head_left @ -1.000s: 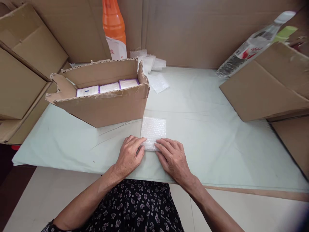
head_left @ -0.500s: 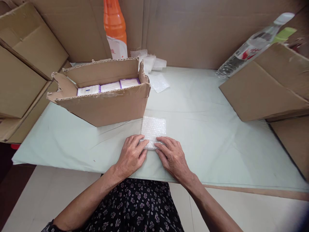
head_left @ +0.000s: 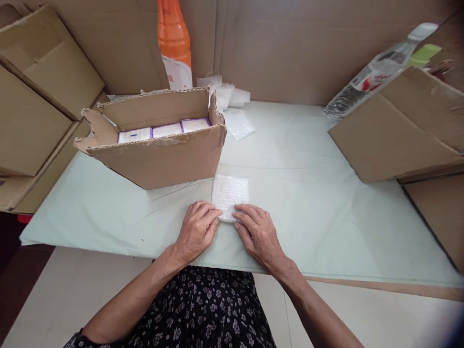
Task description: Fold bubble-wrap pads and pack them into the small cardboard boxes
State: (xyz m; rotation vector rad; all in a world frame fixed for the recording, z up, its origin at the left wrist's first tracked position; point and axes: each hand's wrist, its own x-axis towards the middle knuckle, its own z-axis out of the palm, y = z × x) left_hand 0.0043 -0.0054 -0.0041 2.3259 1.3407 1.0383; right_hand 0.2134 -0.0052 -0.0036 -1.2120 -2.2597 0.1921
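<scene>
A small square piece of bubble wrap (head_left: 231,191) lies flat on the pale green table cover (head_left: 311,212), close to the front edge. My left hand (head_left: 198,227) grips its near left corner between thumb and fingers. At the near right corner, my right hand (head_left: 258,234) does the same, fingers curled over the sheet. The near edge between both hands looks folded or doubled, though the fingertips partly cover it. Whether anything lies under the sheet cannot be seen.
An open cardboard box (head_left: 155,164) holding several white, purple-edged packs (head_left: 166,130) stands to the left. Behind it are an orange bottle (head_left: 174,43) and more bubble wrap pieces (head_left: 239,124). A clear bottle (head_left: 373,75) and a carton (head_left: 402,125) stand at right; cartons (head_left: 39,111) line the left.
My fingers have shifted very slightly along the near edge of the bubble wrap, which stays in place. The camera view has moved a little; the other things look unchanged.
</scene>
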